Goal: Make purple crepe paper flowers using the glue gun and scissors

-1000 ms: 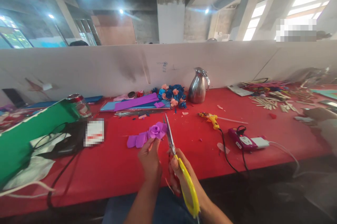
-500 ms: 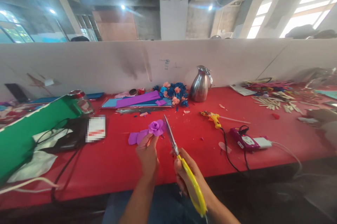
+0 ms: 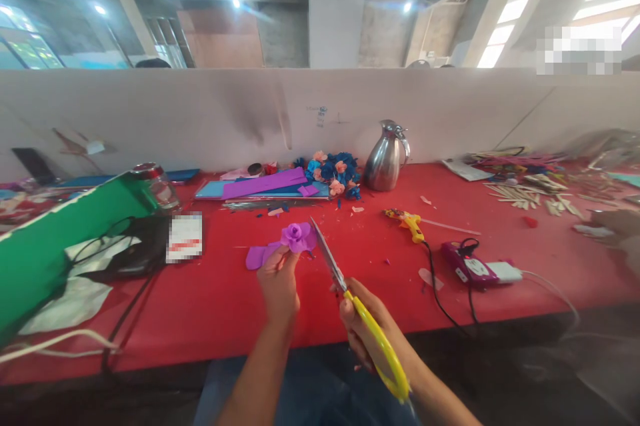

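Above the red table, my left hand (image 3: 280,283) pinches a purple paper flower (image 3: 296,237) from below, its petals facing up. Flat purple paper pieces (image 3: 257,257) lie on the table just left of that hand. My right hand (image 3: 367,319) is closed on a pair of scissors (image 3: 377,343) with yellow handles. The blades point up and away, their tips close to the right edge of the flower; whether they touch it I cannot tell. Part of the scissors' grip is hidden behind my fingers.
A yellow glue gun (image 3: 411,223) and a purple power socket (image 3: 465,265) with cords lie to the right. At the back stand a steel jug (image 3: 386,159), blue and peach paper flowers (image 3: 335,173) and purple paper strips (image 3: 265,182). A green board (image 3: 75,239) stands at left.
My right hand has drawn slightly right and down with the scissors, and the yellow handles have swung rightward. The flower stays in my left hand, nearly in place. The view has shifted slightly.
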Tool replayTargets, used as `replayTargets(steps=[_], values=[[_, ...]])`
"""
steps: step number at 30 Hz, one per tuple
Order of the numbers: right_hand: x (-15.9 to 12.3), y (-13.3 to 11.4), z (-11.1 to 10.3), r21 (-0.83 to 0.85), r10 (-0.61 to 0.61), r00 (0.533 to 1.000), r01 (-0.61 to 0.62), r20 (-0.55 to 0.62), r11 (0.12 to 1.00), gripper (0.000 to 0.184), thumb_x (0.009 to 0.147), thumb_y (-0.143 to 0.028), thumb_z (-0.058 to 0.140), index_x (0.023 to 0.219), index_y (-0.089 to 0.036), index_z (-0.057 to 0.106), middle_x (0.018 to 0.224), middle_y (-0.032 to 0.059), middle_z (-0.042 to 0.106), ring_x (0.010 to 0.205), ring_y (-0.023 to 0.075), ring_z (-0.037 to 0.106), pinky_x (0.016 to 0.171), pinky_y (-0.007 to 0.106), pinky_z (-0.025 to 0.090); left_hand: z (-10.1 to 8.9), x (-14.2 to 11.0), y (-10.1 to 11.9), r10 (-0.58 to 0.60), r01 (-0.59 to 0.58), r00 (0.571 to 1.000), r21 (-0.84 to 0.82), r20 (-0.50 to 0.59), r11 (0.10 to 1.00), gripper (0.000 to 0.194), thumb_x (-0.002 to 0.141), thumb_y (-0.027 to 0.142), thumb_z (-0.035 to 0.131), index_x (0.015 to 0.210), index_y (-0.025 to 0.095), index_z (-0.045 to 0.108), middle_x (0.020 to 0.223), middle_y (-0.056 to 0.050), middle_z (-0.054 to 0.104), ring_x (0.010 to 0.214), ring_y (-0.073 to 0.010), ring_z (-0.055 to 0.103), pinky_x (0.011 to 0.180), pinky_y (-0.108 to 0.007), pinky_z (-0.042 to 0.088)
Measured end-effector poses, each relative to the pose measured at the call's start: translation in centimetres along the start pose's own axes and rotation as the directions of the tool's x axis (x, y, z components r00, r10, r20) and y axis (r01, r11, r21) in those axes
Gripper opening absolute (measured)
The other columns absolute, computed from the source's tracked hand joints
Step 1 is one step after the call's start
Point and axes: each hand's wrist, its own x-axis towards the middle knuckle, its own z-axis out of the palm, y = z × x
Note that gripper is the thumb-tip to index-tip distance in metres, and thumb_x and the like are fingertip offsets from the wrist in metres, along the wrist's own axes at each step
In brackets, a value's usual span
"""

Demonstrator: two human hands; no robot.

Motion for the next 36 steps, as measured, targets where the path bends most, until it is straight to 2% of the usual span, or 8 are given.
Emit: replayTargets(steps=[9,13,17,24,27,30,32,36], values=[[3.0,0.2,-3.4,-0.383,-0.128,0.990,0.094,-0.065,0.919,0.045,0.080,-0.057,0.054,0.101,-0.018,0.058,0.051,-0.0073,0.043,0.036,0.0060,0.034,0.037,0.018,0.028,-0.5,1.8,-0.6,-0.093,0.093,0.996,0.003,-0.002,0.996,0.020,0.057,0.025,0.076,0.075,0.018,0.073,0.073,0.000,0.070,0.072,-0.0149,0.059,0.072,-0.027,0.045],[8.3,-0.6,-7.2,-0.831,-0.289,0.932,-0.021,-0.217,0.556,0.037,0.079,-0.043,0.059,0.108,-0.020,0.060,0.065,0.0017,0.061,0.059,0.0172,0.057,0.053,0.024,0.036,-0.9,4.6,-1.4,-0.180,0.181,0.980,-0.011,0.084,0.983,0.019,0.054,0.022,0.078,0.070,0.015,0.070,0.066,0.001,0.068,0.064,-0.0114,0.058,0.067,-0.023,0.043],[12.3,-1.4,-8.9,-0.952,-0.242,0.928,-0.242,-0.283,0.187,0.036,0.087,-0.034,0.044,0.119,-0.021,0.055,0.084,0.0103,0.069,0.081,0.0261,0.065,0.063,0.029,0.038,-0.7,7.2,-1.7,-0.297,0.316,0.926,-0.048,0.234,0.948,0.024,0.051,0.022,0.082,0.071,0.014,0.070,0.066,0.000,0.069,0.064,-0.0100,0.060,0.065,-0.020,0.044],[13.5,-2.1,-8.3,-0.959,-0.260,0.930,-0.280,-0.261,-0.036,0.033,0.084,-0.021,0.044,0.110,-0.016,0.062,0.099,0.0171,0.066,0.096,0.0310,0.062,0.075,0.038,0.042,0.1,9.2,-1.8,-0.546,0.610,0.768,-0.122,0.335,0.783,0.015,0.058,0.010,0.077,0.067,0.013,0.066,0.060,-0.001,0.067,0.053,-0.0090,0.060,0.054,-0.019,0.045],[14.5,-2.7,-6.4,-0.984,-0.415,0.893,-0.143,-0.174,0.105,0.030,0.081,-0.018,0.047,0.103,-0.017,0.067,0.109,0.0167,0.064,0.108,0.0317,0.055,0.086,0.042,0.040,0.5,9.6,-2.2,-0.598,0.669,0.721,-0.129,0.350,0.732,0.010,0.064,0.006,0.072,0.066,0.013,0.065,0.059,-0.001,0.066,0.052,-0.0089,0.060,0.054,-0.020,0.046],[16.7,-3.0,-3.5,-0.784,-0.354,0.931,0.152,-0.090,0.602,0.027,0.079,-0.022,0.052,0.100,-0.018,0.069,0.105,0.0106,0.068,0.098,0.0228,0.060,0.084,0.033,0.043,0.9,9.9,-2.4,-0.600,0.692,0.689,-0.125,0.407,0.711,0.009,0.066,0.005,0.069,0.066,0.013,0.065,0.058,-0.001,0.066,0.052,-0.0089,0.060,0.053,-0.020,0.046],[18.3,-2.7,-1.6,-0.417,-0.205,0.977,0.162,-0.062,0.895,0.024,0.077,-0.031,0.057,0.093,-0.019,0.070,0.091,0.0064,0.071,0.084,0.0193,0.063,0.075,0.030,0.046,1.0,10.0,-2.3,-0.580,0.695,0.675,-0.131,0.456,0.707,0.008,0.065,0.006,0.070,0.067,0.013,0.065,0.059,-0.001,0.066,0.053,-0.0091,0.060,0.053,-0.019,0.045],[19.6,-1.4,0.4,0.093,-0.128,0.988,0.136,-0.086,0.986,0.031,0.061,-0.037,0.073,0.084,-0.016,0.071,0.074,0.0020,0.069,0.068,0.0132,0.060,0.067,0.025,0.044,0.5,10.1,-2.3,-0.529,0.659,0.698,-0.144,0.483,0.738,0.011,0.061,0.012,0.075,0.067,0.013,0.067,0.060,-0.001,0.067,0.053,-0.0095,0.060,0.054,-0.020,0.045]])
